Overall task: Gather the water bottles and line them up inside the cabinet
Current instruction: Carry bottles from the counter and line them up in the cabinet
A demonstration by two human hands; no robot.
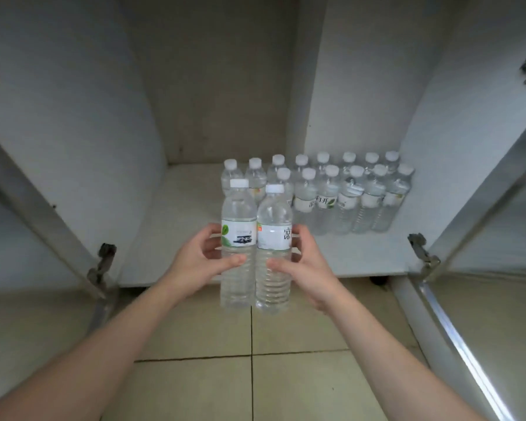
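Two upright bottles (255, 247) squeezed between left hand (199, 262) and right hand (308, 264), fingers curled around them. Carry step, I'd say; next, seat them beside the front row (343, 202) at one o'clock.

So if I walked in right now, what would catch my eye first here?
Probably the two water bottles held upright side by side in the middle, the left hand gripping one bottle and the right hand the other bottle. Behind them, two rows of bottles stand on the right of the open cabinet's floor.
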